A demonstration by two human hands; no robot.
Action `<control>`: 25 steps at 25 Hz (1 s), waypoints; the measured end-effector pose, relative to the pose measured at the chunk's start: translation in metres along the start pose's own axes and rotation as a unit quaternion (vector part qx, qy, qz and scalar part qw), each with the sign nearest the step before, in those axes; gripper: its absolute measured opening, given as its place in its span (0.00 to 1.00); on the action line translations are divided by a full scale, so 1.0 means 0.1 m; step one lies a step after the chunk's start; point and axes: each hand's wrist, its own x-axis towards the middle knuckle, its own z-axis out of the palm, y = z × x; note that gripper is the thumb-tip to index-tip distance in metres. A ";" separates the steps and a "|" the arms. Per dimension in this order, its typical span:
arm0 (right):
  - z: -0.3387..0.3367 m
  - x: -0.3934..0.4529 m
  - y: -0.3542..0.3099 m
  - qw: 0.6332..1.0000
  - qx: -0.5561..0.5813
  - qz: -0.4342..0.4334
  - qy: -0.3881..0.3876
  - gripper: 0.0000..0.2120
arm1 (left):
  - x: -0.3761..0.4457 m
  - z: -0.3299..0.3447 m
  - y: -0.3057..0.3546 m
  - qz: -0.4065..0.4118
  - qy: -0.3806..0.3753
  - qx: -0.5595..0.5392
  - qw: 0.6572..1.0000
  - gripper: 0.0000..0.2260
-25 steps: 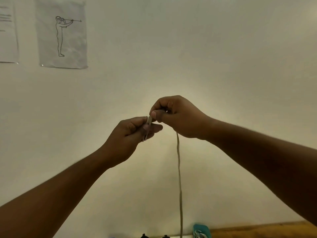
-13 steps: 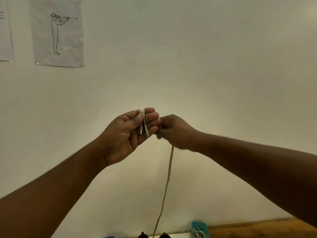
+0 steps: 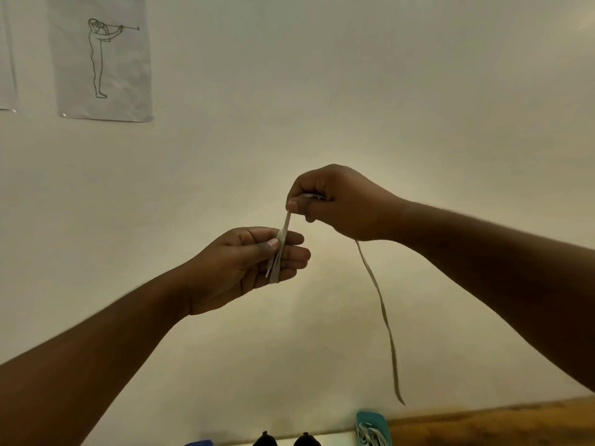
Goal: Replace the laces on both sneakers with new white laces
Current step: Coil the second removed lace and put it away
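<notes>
Both hands are raised in front of a pale wall, holding one flat greyish lace (image 3: 384,317). My left hand (image 3: 254,265) pinches several wound loops of the lace between thumb and fingers. My right hand (image 3: 335,201), up and to the right, grips the lace in a curled fist; a short stretch runs taut between the two hands. The free tail hangs from under my right hand down to just above the table. Two black sneaker tips (image 3: 285,440) peek in at the bottom edge. A teal tray (image 3: 373,428) holds white laces.
A wooden surface (image 3: 499,423) runs along the bottom right. A blue object (image 3: 198,443) shows at the bottom edge left of the sneakers. A paper sheet with a line drawing of a figure (image 3: 103,59) hangs on the wall at the upper left.
My right hand has moved up and to the right, away from my left hand, drawing the lace taut. The hanging tail has swung to the right and its end has come into view.
</notes>
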 end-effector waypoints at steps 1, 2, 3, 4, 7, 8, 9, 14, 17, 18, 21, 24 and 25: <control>0.05 0.05 0.09 1.000 0.013 0.014 0.011 0.07 | -0.01 0.03 0.00 -0.001 -0.001 -0.010 1.000 0.15; 0.11 0.07 0.15 0.999 0.035 0.035 0.023 0.07 | -0.01 0.06 0.01 0.001 -0.002 -0.017 1.000 0.15; 0.19 0.08 0.22 0.995 0.066 0.060 0.033 0.07 | -0.01 0.08 0.02 0.006 0.000 -0.026 1.000 0.15; 0.29 0.06 0.27 0.992 0.088 0.081 0.036 0.07 | 0.00 0.10 0.03 0.013 0.006 -0.041 0.999 0.15; 0.60 -0.19 0.30 0.992 0.085 0.094 -0.025 0.09 | 0.03 0.11 0.08 0.049 0.047 -0.105 0.992 0.15; 0.70 -0.31 0.27 0.992 0.072 0.082 -0.062 0.08 | 0.05 0.09 0.10 0.066 0.069 -0.114 0.989 0.15; 0.79 -0.42 0.23 0.992 0.051 0.060 -0.096 0.08 | 0.07 0.07 0.12 0.080 0.092 -0.112 0.986 0.15; 0.64 -0.64 -0.13 0.983 0.003 -0.058 -0.172 0.08 | 0.06 -0.02 -0.01 0.091 0.138 0.032 0.986 0.14; 0.25 -0.43 -0.21 0.992 0.006 -0.065 -0.112 0.09 | -0.02 0.04 -0.17 0.057 0.079 0.112 0.989 0.14; 0.16 -0.33 -0.16 0.995 0.005 -0.053 -0.087 0.07 | -0.05 0.07 -0.21 0.045 0.058 0.102 0.992 0.14; 0.12 -0.07 0.09 1.000 0.012 0.003 -0.021 0.06 | -0.12 0.20 -0.23 0.013 0.029 0.054 0.998 0.15; 0.33 -0.06 0.32 0.996 0.052 0.067 0.010 0.07 | -0.14 0.29 -0.18 0.022 0.041 -0.004 0.999 0.15; 0.45 -0.12 0.37 0.996 0.048 0.075 0.002 0.08 | -0.13 0.29 -0.14 0.035 0.055 -0.033 0.997 0.15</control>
